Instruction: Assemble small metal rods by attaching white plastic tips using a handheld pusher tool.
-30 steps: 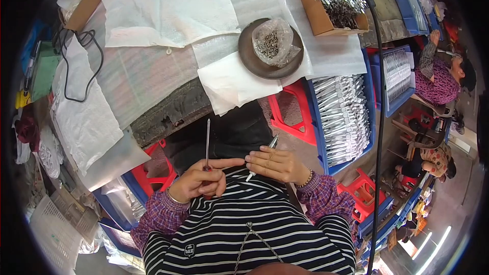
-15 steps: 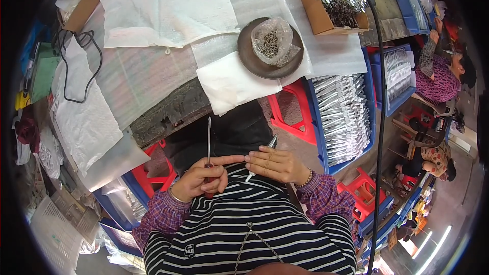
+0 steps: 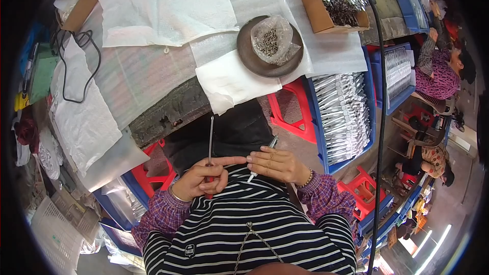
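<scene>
Gripping a red-handled screwdriver [image 3: 210, 145] in a closed fist, the left hand [image 3: 199, 179] holds the tool with its thin shaft pointing up toward the tabletop edge, index finger stretched out to the right. The right hand [image 3: 279, 165] lies just beside it, fingers curled around a slim silver pen-like part [image 3: 263, 157], its fingertips touching the tip of the left index finger. Both hands sit low against the striped shirt [image 3: 244, 234], over the lap and short of the tabletop [image 3: 137, 74]. On the tabletop near its front edge, a round brown dish [image 3: 249, 57] carries a clear bag of small screws [image 3: 272, 39], resting on white foam sheets [image 3: 163, 5]. A cardboard box [image 3: 318, 12] of metal parts stands at the far right corner. A blue crate [image 3: 340, 117] of silver parts lies to the right of the hands, below tabletop level. Red stools [image 3: 288, 117] stand between the lap and the crate. A black cable [image 3: 76, 66] loops near the left edge.
</scene>
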The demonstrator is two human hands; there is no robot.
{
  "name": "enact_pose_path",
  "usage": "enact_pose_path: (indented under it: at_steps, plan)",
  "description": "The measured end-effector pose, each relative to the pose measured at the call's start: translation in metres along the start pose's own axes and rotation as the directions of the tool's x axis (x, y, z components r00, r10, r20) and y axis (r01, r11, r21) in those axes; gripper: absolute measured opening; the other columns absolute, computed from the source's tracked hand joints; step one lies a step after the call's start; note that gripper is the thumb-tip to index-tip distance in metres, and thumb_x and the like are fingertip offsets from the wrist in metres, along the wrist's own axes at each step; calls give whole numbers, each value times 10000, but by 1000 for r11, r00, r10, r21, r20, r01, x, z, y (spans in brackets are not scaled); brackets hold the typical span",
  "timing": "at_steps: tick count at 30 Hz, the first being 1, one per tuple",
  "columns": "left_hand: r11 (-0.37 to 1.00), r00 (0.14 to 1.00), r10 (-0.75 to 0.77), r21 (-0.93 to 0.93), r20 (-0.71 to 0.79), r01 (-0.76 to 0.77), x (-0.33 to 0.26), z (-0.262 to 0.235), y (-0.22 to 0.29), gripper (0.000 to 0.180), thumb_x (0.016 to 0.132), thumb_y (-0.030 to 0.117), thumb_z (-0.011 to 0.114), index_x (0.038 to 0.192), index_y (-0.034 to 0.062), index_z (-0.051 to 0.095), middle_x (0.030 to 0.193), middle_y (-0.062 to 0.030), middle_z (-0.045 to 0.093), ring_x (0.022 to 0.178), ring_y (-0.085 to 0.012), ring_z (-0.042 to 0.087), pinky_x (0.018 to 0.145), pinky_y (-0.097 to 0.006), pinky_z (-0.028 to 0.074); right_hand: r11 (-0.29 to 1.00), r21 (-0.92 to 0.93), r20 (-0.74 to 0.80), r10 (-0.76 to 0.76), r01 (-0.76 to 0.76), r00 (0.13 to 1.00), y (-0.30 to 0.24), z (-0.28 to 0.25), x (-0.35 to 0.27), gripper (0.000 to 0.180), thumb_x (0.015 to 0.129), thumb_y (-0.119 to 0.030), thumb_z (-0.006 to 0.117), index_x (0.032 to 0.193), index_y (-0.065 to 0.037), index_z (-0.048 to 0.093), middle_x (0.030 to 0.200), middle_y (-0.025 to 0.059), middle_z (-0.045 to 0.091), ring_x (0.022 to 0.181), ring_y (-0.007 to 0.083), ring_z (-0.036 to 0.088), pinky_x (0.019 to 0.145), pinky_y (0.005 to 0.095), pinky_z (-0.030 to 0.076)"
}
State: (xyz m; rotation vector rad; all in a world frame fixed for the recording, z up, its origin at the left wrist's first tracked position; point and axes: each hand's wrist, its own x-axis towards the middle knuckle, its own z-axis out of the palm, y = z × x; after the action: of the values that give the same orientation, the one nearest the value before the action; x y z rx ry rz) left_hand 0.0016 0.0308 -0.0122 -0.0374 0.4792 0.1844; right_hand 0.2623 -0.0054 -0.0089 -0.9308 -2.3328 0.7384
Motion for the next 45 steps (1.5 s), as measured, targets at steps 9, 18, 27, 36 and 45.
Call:
enact_pose_path:
  at_steps: [9,18,27,36,45]
  plan:
    - [-295,746,611,950,267,-98,12,-1,-2,372,740,-16,544,1099,40,623,839,-48,666,622,-178,588,572,-291,476,854,253,-159,500,-454,851,0,6,-7,313,730,46,631,1039,-3,634,888,119,670,768,235,664,675,279,515]
    - [-716,727,363,674,583,-183,28,1,-8,334,779,99,559,1103,39,613,1112,-86,620,1072,-230,581,984,-394,417,244,688,185,852,-684,490,2,26,-8,275,766,-105,717,998,26,647,870,83,674,786,101,601,699,239,470]
    - [-705,725,369,684,581,-189,27,1,-9,347,794,112,553,1127,29,602,1124,-93,619,1076,-223,582,990,-388,415,261,670,304,758,-695,577,2,22,-2,303,789,-49,697,1061,61,618,961,91,656,890,114,588,797,244,469]
    - [-698,720,376,689,583,-193,27,2,-10,343,788,98,551,1118,28,607,1108,-92,628,1056,-224,595,974,-381,428,247,667,324,753,-703,573,3,24,-4,278,793,-22,684,1049,67,621,960,87,655,876,112,589,784,240,473]
    - [-681,724,378,703,577,-204,28,3,-10,350,766,72,561,1109,23,611,1096,-94,630,1050,-220,597,972,-378,430,265,695,312,726,-668,613,5,28,-8,279,797,-14,682,1056,68,619,952,86,651,867,104,589,772,230,475]
